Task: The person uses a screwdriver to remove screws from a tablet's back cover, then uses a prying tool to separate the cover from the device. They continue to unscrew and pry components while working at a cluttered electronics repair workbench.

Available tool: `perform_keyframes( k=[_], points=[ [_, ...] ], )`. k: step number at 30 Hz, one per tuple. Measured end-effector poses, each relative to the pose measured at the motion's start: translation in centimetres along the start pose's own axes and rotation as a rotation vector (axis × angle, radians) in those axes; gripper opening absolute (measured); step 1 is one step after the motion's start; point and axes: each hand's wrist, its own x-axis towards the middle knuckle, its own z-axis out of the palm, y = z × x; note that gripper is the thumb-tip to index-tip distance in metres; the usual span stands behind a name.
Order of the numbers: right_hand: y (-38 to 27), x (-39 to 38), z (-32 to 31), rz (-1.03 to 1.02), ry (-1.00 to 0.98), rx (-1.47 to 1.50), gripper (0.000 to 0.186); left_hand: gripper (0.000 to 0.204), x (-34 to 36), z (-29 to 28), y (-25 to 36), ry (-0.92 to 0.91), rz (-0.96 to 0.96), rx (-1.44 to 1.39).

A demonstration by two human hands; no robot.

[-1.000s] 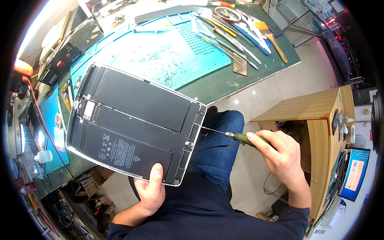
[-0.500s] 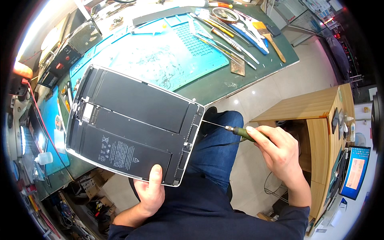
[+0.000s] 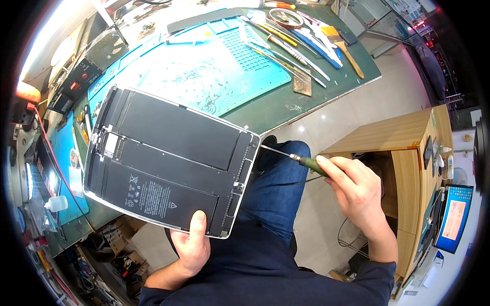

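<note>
My left hand grips an opened tablet by its near edge, thumb on top and the other fingers hidden beneath. Its screen is off, so the black battery cells, a small board and the pale metal rim show. In my right hand is a slim corded tool with a green handle and a thin metal shaft. The shaft's tip is at the tablet's right rim, near the far corner; I cannot tell whether it touches. A dark cable trails from behind the tool.
A blue work mat lies on the green bench, with tweezers, a wooden-handled brush and a tape roll at its right. A black box with red switches stands left, above a small bottle. A wooden cabinet is on the right.
The tool's tip has shifted slightly farther away along the tablet's right rim, its handle going with it. My left hand and the tablet stay nearly still.
</note>
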Motion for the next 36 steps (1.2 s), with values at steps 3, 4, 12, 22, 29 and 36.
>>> perform_keyframes(
  k=[3, 4, 12, 22, 29, 36],
  points=[
    [0.1, 0.1, -0.2, -0.002, 0.028, -0.007, 0.053, 0.033, 0.0, -0.1, -0.1, 0.004, 0.006, 0.014],
    [0.1, 0.1, -0.3, -0.007, 0.018, 0.003, 0.053, 0.033, 0.0, -0.2, -0.2, 0.001, 0.009, 0.021],
    [-0.2, 0.1, -0.4, -0.007, -0.022, -0.016, 0.052, 0.031, -0.1, -0.2, 0.0, 0.002, -0.007, 0.023],
    [-0.1, 0.1, -0.5, -0.016, -0.032, -0.005, 0.05, 0.032, -0.2, -0.4, -0.2, 0.015, -0.004, 0.044],
    [-0.2, 0.2, -0.7, -0.019, -0.051, -0.003, 0.049, 0.032, -0.2, -0.3, -0.1, 0.017, 0.001, 0.054],
    [-0.4, 0.3, -0.6, -0.03, -0.039, -0.003, 0.049, 0.039, -0.4, -1.4, -0.7, -0.029, 0.028, 0.103]
  ],
)
